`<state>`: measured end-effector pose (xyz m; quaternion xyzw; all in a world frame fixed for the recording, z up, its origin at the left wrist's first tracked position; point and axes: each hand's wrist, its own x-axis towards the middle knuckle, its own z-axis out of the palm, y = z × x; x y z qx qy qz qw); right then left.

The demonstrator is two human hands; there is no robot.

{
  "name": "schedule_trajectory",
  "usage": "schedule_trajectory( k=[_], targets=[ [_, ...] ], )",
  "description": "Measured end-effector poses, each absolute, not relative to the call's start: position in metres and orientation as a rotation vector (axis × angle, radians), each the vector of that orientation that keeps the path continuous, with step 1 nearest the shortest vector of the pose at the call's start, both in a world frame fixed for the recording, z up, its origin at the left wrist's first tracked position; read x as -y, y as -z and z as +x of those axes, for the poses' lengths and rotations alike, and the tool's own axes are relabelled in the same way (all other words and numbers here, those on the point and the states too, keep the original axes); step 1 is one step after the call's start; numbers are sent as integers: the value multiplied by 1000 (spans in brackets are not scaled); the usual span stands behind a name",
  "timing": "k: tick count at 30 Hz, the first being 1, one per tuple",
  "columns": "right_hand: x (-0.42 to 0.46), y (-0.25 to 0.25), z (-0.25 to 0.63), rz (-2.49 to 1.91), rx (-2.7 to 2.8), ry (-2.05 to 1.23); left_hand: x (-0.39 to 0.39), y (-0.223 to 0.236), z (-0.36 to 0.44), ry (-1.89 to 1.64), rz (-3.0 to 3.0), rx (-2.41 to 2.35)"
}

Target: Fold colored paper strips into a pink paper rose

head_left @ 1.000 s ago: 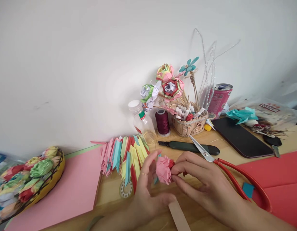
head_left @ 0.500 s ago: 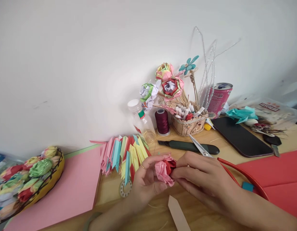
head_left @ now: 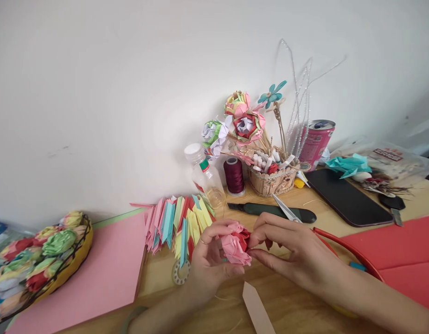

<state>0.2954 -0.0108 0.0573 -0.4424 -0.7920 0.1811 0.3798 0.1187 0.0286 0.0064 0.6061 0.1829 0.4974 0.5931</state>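
A pink paper flower with a red centre is held between my two hands above the table. My left hand is curled round its left side, the thumb beneath and the fingers above. My right hand pinches at the red part on the flower's right side with thumb and fingertips. Below the hands lies a pale pointed paper strip. Behind the right hand are scissors with red handles, partly hidden by the hand and forearm, and a dark green utility knife.
Folded paper strips, a clear bottle, a maroon thread spool and a small basket stand along the wall. Left lie pink paper sheets and a flower-filled basket. A phone and red sheets are right.
The flower has turned so more of its red centre faces me. My left thumb has come up under it, off the pale strip. My right fingers have shifted their pinch slightly.
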Motion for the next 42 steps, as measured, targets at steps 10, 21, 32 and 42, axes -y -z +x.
schedule_trajectory(
  k=[10,21,32,42],
  targets=[
    [9,-49,296,-1126,2079,-309,-30,-1,118,-1135,1357,-488],
    [11,-41,289,-1026,2063,242,-28,-1,120,-992,1203,-485],
    [9,-67,296,-1095,1848,-1003,-26,-5,120,-929,996,-521],
    [9,-57,292,-1084,1691,-1182,-26,-3,120,-911,984,-454]
  ],
)
